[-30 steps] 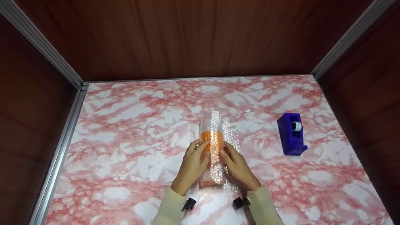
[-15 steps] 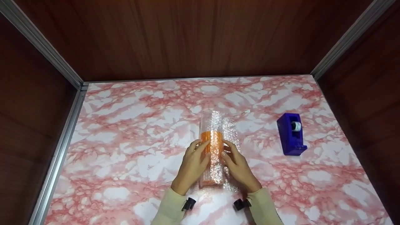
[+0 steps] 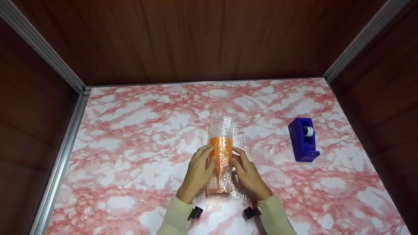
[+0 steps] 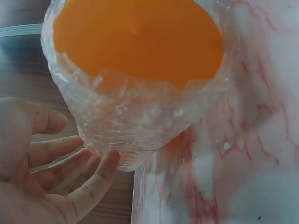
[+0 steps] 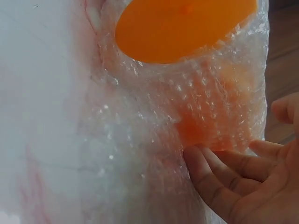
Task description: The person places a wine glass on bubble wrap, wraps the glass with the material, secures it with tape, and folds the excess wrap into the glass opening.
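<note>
An orange cylinder (image 3: 222, 153) lies lengthwise near the middle of the table, wrapped in clear bubble wrap (image 3: 219, 128) that reaches past its far end. A loose part of the wrap (image 3: 241, 138) lies flat at its right. My left hand (image 3: 197, 171) holds the roll's left side, fingers bent against the wrap. On the right side, my right hand (image 3: 250, 176) grips the roll with bent fingers. Both wrist views show the cylinder's round orange end, in the left (image 4: 140, 42) and in the right (image 5: 182, 30), with fingertips touching the wrap below.
A purple tape dispenser (image 3: 303, 140) with a small roll of tape stands at the right on the marbled red and white table (image 3: 130, 130). Dark wooden panels (image 3: 196, 39) with metal edging rise at the back and both sides.
The wrapped cylinder has turned slightly and shifted a little left between my hands, and the shine on the wrap has moved. My left hand has moved slightly left with it.
</note>
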Motion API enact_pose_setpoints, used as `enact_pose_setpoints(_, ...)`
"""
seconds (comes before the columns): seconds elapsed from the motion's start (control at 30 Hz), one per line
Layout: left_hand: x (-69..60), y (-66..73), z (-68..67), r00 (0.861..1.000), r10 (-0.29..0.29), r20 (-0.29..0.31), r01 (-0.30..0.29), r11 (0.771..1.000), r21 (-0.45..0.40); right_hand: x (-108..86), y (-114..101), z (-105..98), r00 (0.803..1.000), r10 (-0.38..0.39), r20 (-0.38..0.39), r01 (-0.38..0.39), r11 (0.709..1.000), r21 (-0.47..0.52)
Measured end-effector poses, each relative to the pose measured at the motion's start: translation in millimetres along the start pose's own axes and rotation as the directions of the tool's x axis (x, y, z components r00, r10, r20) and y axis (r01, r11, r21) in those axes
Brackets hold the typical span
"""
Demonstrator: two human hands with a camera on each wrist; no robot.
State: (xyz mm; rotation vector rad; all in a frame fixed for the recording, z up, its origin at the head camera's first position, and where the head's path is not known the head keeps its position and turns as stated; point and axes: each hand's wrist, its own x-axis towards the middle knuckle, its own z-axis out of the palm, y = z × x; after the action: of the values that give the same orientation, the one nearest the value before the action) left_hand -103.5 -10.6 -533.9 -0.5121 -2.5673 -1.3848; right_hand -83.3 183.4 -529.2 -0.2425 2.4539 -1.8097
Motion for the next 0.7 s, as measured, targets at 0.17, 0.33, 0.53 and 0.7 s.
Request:
enact_pose_setpoints(0.17,-0.6,-1.6,-0.9,1.0,-0.024,0.01,0.024,1.0,-0.011,3.4,19,3,0.998,0.007,-0.065,-0.007,1.0,-0.004)
enact_pose_setpoints(0.33,-1.6,-2.3,-1.7,0.997,-0.052,0.056,0.054,0.998,-0.032,6.0,34,3,0.994,-0.029,-0.108,0.027,0.999,-0.017)
enact_pose_setpoints(0.53,-1.1,-3.1,-3.0,0.997,-0.058,0.058,0.06,0.998,-0.034,4.6,35,2,0.997,-0.047,-0.069,0.047,0.999,-0.012)
enact_pose_setpoints(0.7,0.3,-3.9,-4.5,0.999,-0.041,0.031,0.042,0.998,-0.041,0.6,32,4,0.995,-0.097,-0.013,0.097,0.994,-0.05)
